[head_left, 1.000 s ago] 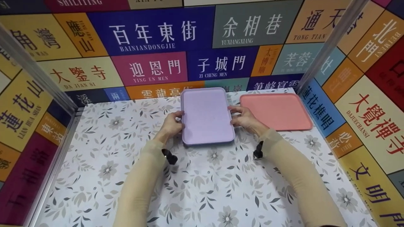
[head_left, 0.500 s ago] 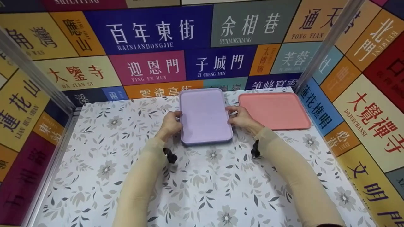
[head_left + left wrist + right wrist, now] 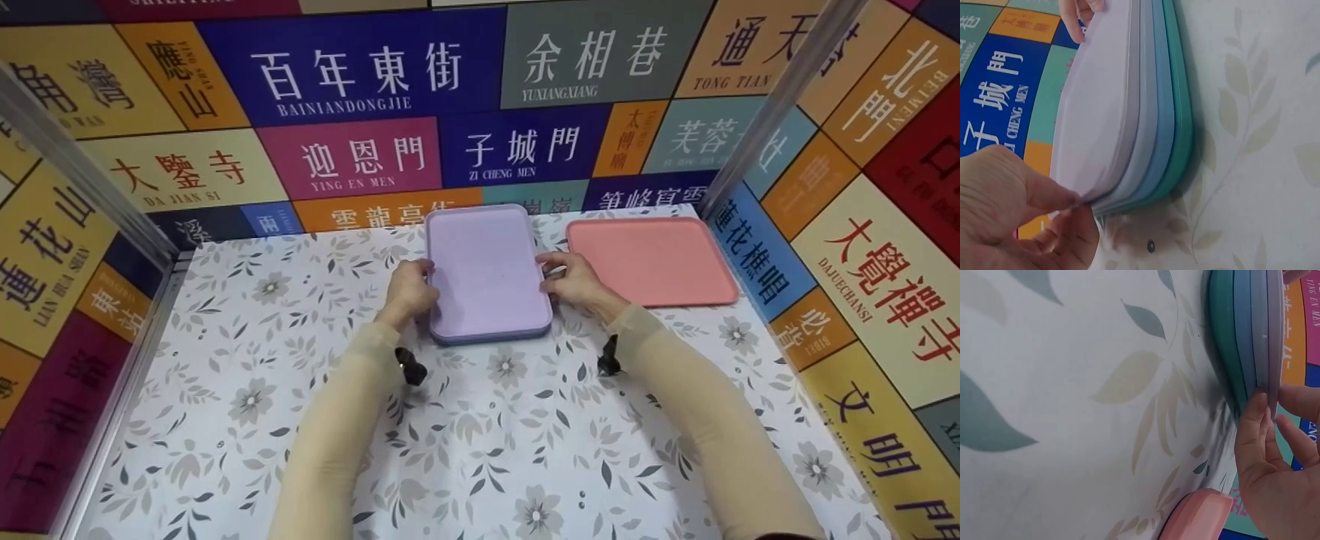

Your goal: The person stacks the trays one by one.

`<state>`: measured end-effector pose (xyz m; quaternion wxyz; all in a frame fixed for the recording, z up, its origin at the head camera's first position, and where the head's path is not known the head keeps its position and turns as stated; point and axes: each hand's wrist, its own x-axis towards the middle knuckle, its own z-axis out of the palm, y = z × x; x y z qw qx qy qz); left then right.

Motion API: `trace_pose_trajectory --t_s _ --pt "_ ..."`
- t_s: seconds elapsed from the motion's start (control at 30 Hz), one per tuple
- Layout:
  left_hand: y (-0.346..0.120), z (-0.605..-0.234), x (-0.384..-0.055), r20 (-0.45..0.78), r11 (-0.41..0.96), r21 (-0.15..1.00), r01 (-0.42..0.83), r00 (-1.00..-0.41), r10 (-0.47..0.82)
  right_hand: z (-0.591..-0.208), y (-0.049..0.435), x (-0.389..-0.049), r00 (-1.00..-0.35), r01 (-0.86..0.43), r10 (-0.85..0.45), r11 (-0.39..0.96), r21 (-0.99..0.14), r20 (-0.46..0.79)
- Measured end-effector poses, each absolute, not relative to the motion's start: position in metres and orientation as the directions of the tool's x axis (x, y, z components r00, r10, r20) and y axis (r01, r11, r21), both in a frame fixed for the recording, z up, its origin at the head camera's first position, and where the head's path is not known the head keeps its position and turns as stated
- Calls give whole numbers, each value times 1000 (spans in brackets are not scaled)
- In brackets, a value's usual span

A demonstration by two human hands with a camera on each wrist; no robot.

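A lilac rectangular tray (image 3: 484, 270) tops a stack of several trays with rounded corners, at the back middle of the table. Beneath it the wrist views show a grey-blue tray (image 3: 1143, 129), a blue tray (image 3: 1163, 112) and a green tray (image 3: 1184, 129) at the bottom. At the stack's left side, my left hand (image 3: 410, 291) pinches the lilac tray's edge, thumb above and fingers curled under. My right hand (image 3: 576, 279) grips the opposite edge, with fingertips (image 3: 1258, 402) right at the rims of the upper trays.
A pink tray (image 3: 652, 262) lies flat at the back right, just beyond my right hand. The floral-patterned table (image 3: 480, 442) meets a printed back wall (image 3: 352, 75), with side walls left and right. Dark wrist mounts (image 3: 411, 367) sit under both wrists.
The left wrist has shifted slightly inward and forward, its hand still at the stack's left edge. The right hand keeps its place, and the stack and pink tray look nearly unchanged.
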<state>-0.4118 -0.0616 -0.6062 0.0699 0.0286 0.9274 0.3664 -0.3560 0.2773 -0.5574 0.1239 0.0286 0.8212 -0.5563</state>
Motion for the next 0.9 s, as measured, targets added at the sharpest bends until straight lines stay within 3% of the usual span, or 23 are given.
trace_pose_trajectory --t_s 0.33,0.6,0.9 --pt "-24 -524 -357 -156 814 572 -105 -988 -17 -536 292 -347 -973 116 -133 416 -902 -186" --pt "17 -500 -350 -58 809 588 -7 -998 34 -522 324 -345 -980 58 -135 512 -857 -148" --pt "93 -492 -338 -121 759 651 1 -987 105 -508 376 -336 -988 99 -43 565 -819 -149"
